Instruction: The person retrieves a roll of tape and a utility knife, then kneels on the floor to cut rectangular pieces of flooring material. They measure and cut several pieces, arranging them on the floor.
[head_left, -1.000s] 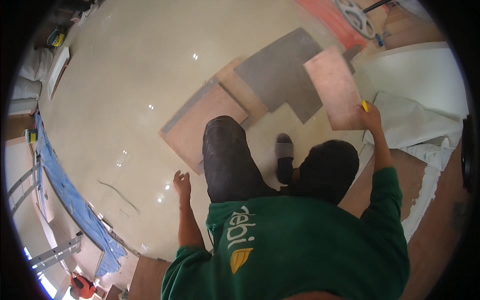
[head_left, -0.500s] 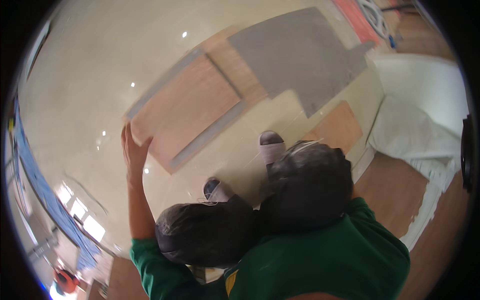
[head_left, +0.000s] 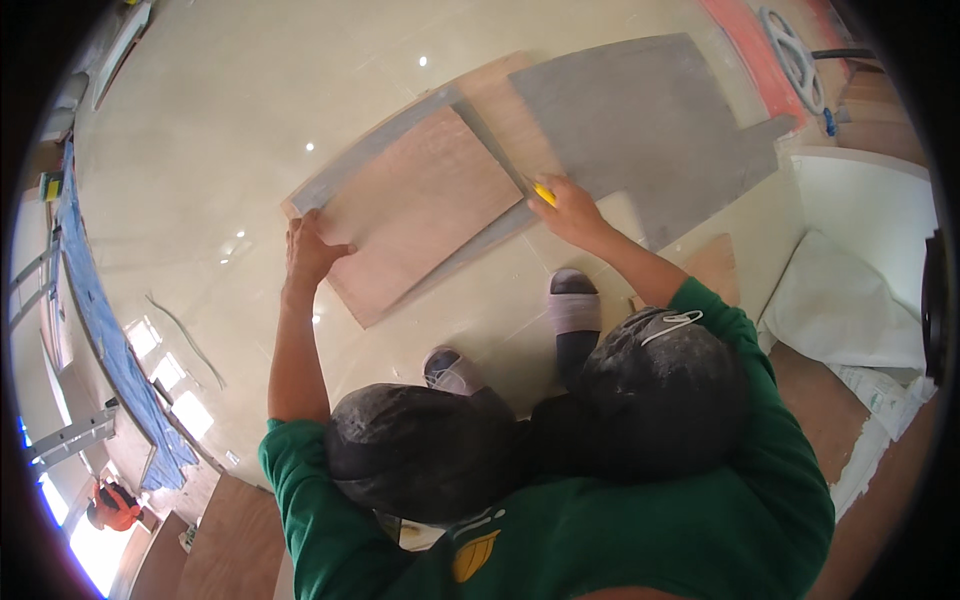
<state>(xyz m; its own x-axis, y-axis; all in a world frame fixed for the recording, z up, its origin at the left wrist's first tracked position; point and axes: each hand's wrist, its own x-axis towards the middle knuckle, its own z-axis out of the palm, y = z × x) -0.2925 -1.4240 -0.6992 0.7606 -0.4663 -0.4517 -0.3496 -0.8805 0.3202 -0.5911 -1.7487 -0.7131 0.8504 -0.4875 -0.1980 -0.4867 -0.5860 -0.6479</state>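
Observation:
A thin reddish-brown wood sheet [head_left: 430, 190] lies over a longer board with a grey face [head_left: 345, 178], and grey strips show along both long sides. My left hand [head_left: 312, 250] rests at the sheet's left end, thumb stretched out over the top and fingers by the corner. Near the sheet's right end, my right hand [head_left: 575, 215] is closed round a short yellow tool [head_left: 544, 194]. Its tip points at the sheet's edge; the fist hides the rest, so its exact kind is unclear.
A grey panel [head_left: 640, 120] lies to the right on the shiny tiled floor. Beside my right knee are a wood offcut [head_left: 712, 268] and a white sack [head_left: 850, 300]. A blue sheet [head_left: 95, 300] runs along the left. Far lower left, a person in orange [head_left: 118, 508] is visible.
My right hand, out of sight before, has come in from the right with the yellow tool. The wood sheet has shifted slightly toward me, covering more of the near grey strip.

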